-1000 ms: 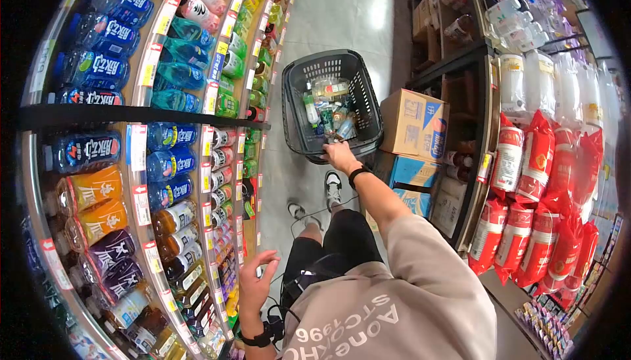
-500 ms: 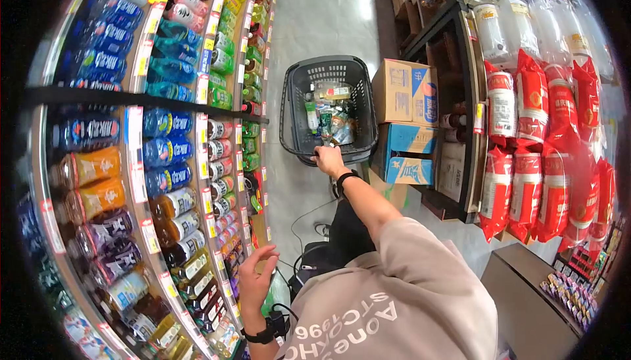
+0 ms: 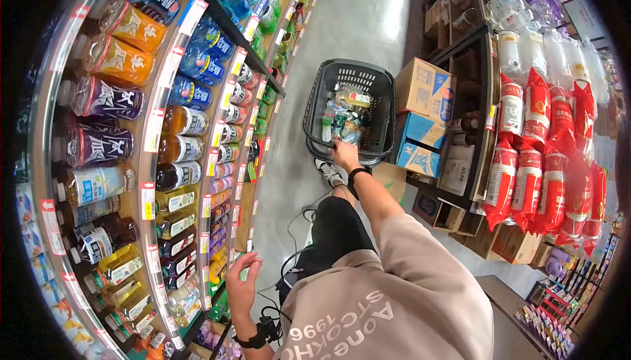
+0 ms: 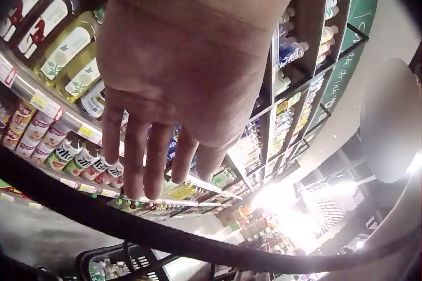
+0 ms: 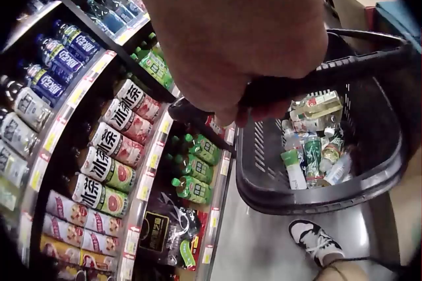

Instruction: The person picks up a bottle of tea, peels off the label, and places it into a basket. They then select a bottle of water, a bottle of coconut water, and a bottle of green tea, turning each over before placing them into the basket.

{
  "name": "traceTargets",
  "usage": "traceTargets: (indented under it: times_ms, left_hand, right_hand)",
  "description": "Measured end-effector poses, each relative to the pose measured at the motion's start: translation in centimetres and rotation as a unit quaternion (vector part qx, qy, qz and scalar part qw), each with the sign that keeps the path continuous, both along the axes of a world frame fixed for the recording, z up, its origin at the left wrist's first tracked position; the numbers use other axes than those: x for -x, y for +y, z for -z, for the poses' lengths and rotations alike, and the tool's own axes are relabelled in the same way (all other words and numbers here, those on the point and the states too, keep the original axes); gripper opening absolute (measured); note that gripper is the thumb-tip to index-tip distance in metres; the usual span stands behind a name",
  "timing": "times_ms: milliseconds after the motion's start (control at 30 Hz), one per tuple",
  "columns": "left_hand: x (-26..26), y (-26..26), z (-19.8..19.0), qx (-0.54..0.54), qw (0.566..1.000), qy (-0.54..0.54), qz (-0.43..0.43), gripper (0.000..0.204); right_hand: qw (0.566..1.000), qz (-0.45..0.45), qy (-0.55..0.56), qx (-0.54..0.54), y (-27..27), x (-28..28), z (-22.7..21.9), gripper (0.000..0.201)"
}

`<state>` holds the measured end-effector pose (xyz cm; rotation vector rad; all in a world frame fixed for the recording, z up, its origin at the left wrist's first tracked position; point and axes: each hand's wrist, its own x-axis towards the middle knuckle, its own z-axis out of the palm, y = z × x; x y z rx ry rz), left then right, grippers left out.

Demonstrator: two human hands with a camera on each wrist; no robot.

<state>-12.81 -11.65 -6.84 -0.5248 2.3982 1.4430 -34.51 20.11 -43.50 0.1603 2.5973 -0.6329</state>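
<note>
My right hand (image 3: 345, 155) grips the handle of a black plastic shopping basket (image 3: 386, 107), which is ahead of me in the aisle. In the right wrist view, the dark handle (image 5: 359, 63) runs through the curled hand, with most of the fingers hidden. Several bottles (image 5: 313, 152), some clear and some green, lie jumbled inside the basket. My left hand (image 3: 242, 288) hangs beside the drink shelves, empty. Seen from the left wrist, its palm faces the camera and its fingers are loosely extended, overlapping the shelved bottles behind.
Tall shelves of bottled drinks (image 3: 115, 90) line the left side. Cardboard boxes (image 3: 426, 89) are stacked along the right, beside a dark shelving unit. Red plastic-wrapped packs (image 3: 529, 176) hang farther right. Grey floor (image 3: 358, 15) stretches ahead, and a cable (image 3: 292, 228) trails by my legs.
The shelves have shifted and turned in the head view, and the basket appears farther right. My right hand keeps its grip on the handle; my left hand stays low and empty.
</note>
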Motion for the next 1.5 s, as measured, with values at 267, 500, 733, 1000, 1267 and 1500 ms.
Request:
traceTargets:
  times_ms: [267,500,733,1000,1267,1500]
  left_hand:
    - [-0.7,-0.8,1.0,-0.025,0.998,-0.031,-0.044,0.023]
    - [3.2,-1.5,2.5,-0.036,0.994,-0.087,-0.056,0.024]
    - [9.5,-0.7,7.4,-0.013,0.973,-0.228,-0.038,0.025]
    - [13.5,0.9,12.7,0.02,0.937,-0.349,0.02,0.034]
    - [18.5,2.8,16.0,0.042,0.864,-0.501,0.001,0.035]
    - [21.4,3.5,18.6,0.039,0.851,-0.521,0.047,0.037]
  right_hand:
    - [0.993,-0.063,-0.099,-0.018,-2.1,-4.8,2.3,0.048]
    - [0.977,-0.055,-0.19,0.08,-0.6,-6.1,8.7,0.059]
    - [0.979,0.083,-0.181,0.035,2.7,2.7,12.1,0.037]
    - [0.972,0.136,-0.166,-0.099,9.7,16.6,24.0,0.032]
    - [0.974,0.072,-0.076,-0.2,10.9,21.2,34.8,0.045]
    - [0.974,0.004,0.035,-0.222,12.5,19.7,38.0,0.03]
